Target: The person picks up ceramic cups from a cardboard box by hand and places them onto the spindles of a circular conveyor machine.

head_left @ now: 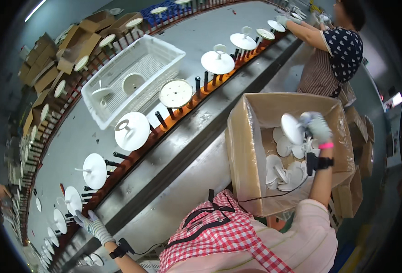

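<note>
My right hand (318,128), in a pale glove with a pink band at the wrist, is closed on a white plastic disc (293,129); motion blurs the fingers. It is above an open cardboard box (240,154) lined with clear plastic, where many white discs (284,146) lie in a loose heap. At the lower left, my gloved left hand (94,227) rests by the edge of the peg conveyor (139,156), its fingers apart. Close to those fingertips a white disc (73,199) sits on a peg. I see nothing held in that hand.
Dark pegs with white discs (95,171) run along the curved conveyor. Inside its loop stands a white plastic crate (178,57) with a few discs. A co-worker (346,50) reaches over the line at upper right. Cardboard boxes (80,43) are stacked at the back left.
</note>
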A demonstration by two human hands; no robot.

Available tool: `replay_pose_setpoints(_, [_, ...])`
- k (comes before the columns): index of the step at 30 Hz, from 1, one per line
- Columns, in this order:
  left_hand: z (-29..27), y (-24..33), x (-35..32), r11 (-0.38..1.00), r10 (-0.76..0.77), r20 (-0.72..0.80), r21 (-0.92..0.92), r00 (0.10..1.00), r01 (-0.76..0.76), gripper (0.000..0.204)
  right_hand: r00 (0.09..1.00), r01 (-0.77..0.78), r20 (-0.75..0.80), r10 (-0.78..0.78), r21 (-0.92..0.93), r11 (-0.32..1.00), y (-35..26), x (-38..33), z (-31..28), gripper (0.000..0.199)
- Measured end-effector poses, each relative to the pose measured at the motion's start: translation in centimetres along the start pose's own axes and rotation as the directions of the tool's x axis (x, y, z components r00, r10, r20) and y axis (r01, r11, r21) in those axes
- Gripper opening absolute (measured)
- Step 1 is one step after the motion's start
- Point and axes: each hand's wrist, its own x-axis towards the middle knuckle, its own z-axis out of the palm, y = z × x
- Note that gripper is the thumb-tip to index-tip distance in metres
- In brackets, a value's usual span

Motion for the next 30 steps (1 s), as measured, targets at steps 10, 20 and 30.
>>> replay_pose_setpoints(10, [-5.2, 20.9, 0.5, 0.28, 0.575, -0.229, -0.847, 0.785, -0.452, 0.042, 0.757, 0.653, 0.282, -0.589, -0.297, 0.697, -28.3, -1.6, 26.4, 0.037])
replay_pose_setpoints(20, [10.0, 28.6, 9.1, 0.417, 0.305, 0.659, -0.742, 0.687, 0.525, 0.067, 0.519, 0.853, 0.42, -0.744, -0.199, 0.483, -32.2, -4.9, 38.1, 0.028])
replay_pose_setpoints(30, [8.7, 24.7, 12.4, 0.6, 0.352, 0.491, -0.772, 0.796, 0.211, 0.046, 0.455, 0.827, 0.66, -0.598, -0.064, 0.559, -35.3, -1.5, 46.6, 0.057])
